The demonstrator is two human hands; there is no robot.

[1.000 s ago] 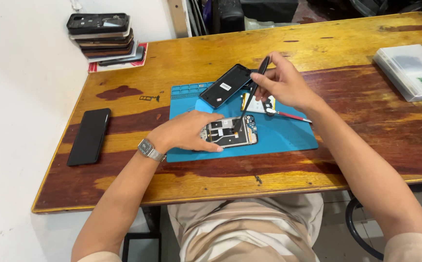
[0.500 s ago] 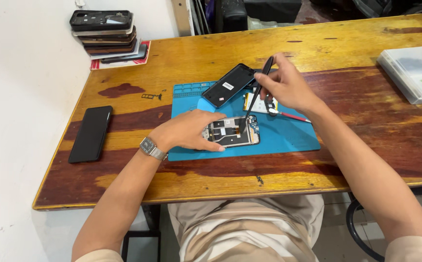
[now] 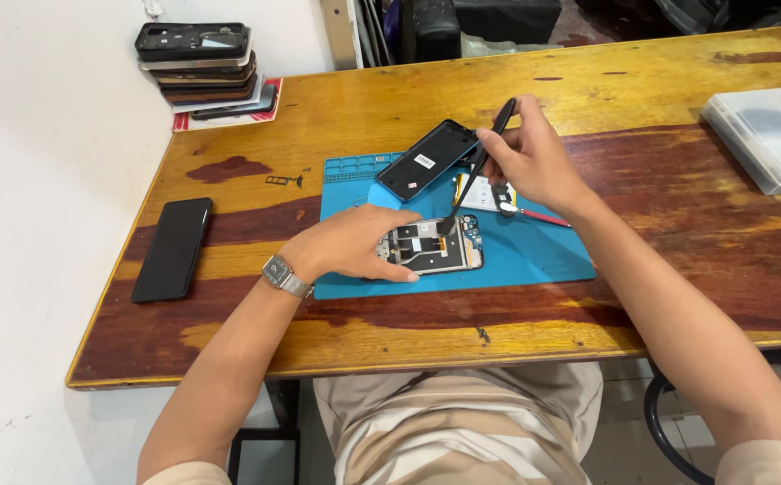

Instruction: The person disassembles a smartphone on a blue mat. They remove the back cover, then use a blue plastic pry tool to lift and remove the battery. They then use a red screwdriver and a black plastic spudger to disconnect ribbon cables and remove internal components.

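An opened phone [image 3: 435, 244] with its circuit boards showing lies on a blue work mat [image 3: 534, 256]. My left hand [image 3: 350, 244] rests on the phone's left end and holds it down. My right hand [image 3: 534, 162] grips a thin black tool [image 3: 480, 162] like a pen, with its tip touching the phone's upper right part. A black back cover [image 3: 426, 160] lies tilted on the mat behind the phone. Small parts and a red-handled tool [image 3: 543, 217] sit under my right hand.
A black phone [image 3: 172, 249] lies face down at the table's left edge. A stack of phones [image 3: 197, 63] stands at the back left corner. A white flat box [image 3: 767, 135] is at the right. A small tray pin [image 3: 284, 180] lies left of the mat.
My right hand has brought the black tool down so its tip meets the opened phone. My left hand stays on the phone.
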